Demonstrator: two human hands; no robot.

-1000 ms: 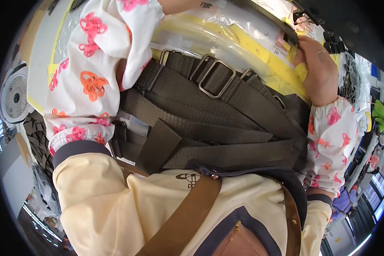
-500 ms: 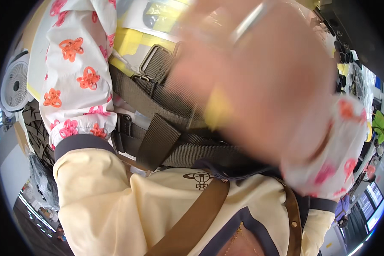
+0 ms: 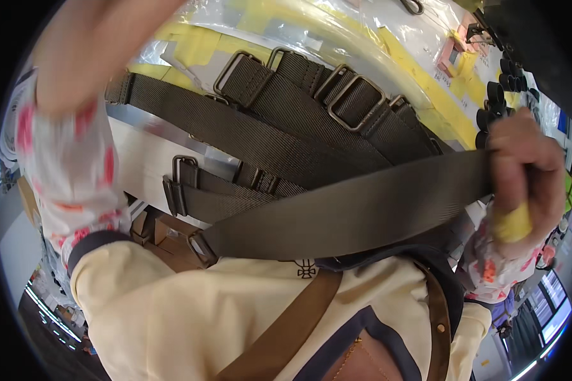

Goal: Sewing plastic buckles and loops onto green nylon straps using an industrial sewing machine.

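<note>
At the right, my right hand is closed on one end of a wide dark olive webbing strap. A yellow wrap shows on one of its digits. The strap stretches left across my front to a metal end fitting. My left hand reaches up at the upper left; its fingers are beyond the picture's edge. Between the hands lies a pile of similar straps, several with metal buckles. One rectangular buckle sits at the pile's far side.
The white table has yellow tape and clear plastic on it. A small pink item stands at the far right, near black rolled pieces. Cardboard boxes are below the near edge.
My right hand has moved right, away from the pile's middle, and now draws a strap taut across my front. My left arm has swung up, and the pile shows more fully.
</note>
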